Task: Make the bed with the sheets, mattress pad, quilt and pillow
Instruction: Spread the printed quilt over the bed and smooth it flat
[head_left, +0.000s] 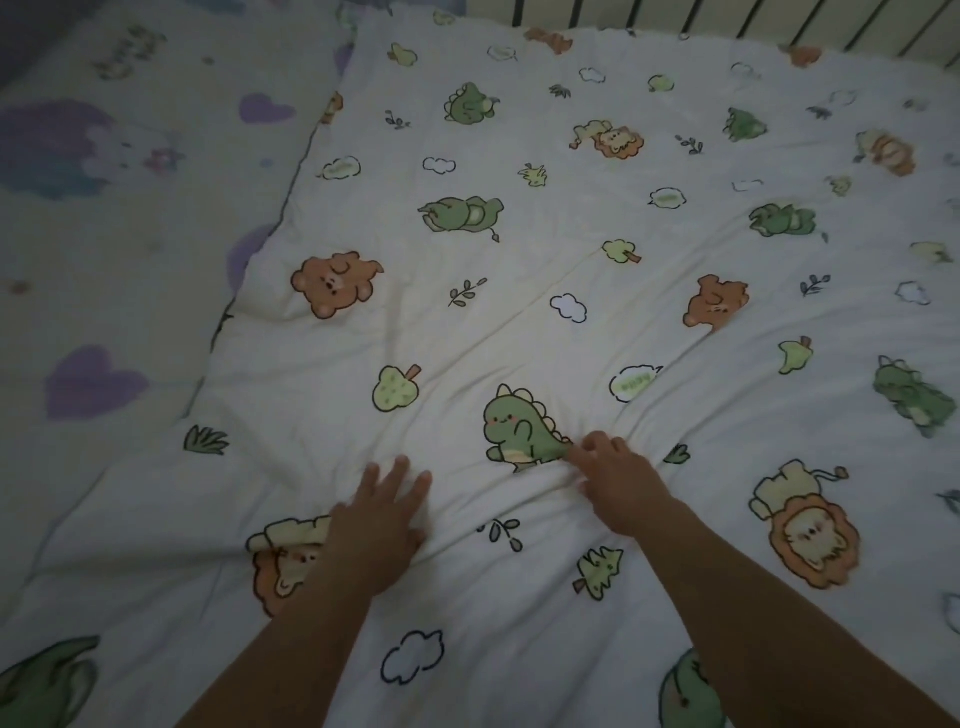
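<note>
Purple-heart sheet (104, 249): pale fabric printed with purple hearts, lying bare along the left side of the bed, blurred towards the far corner.
Quilt border: a dark-piped edge runs on a slant from the top centre down to the lower left, lying on top of the sheet.
Left hand (379, 525): flat on the quilt with palm down, fingers straight and spread, holding nothing; the wrist covers part of an orange lion print (283, 561).
Quilt (519, 234): white, printed with green dinosaurs, brown bears, lions, trees and clouds; it is spread over the middle and right of the bed, with creases fanning out from the near centre.
Right hand (618, 483): fingers curled, pinching a bunched fold of the quilt just beside the tail of a green dinosaur print (519, 426).
Slatted rail (727, 21): dark upright bars against a light ground at the far right edge, just behind the quilt.
</note>
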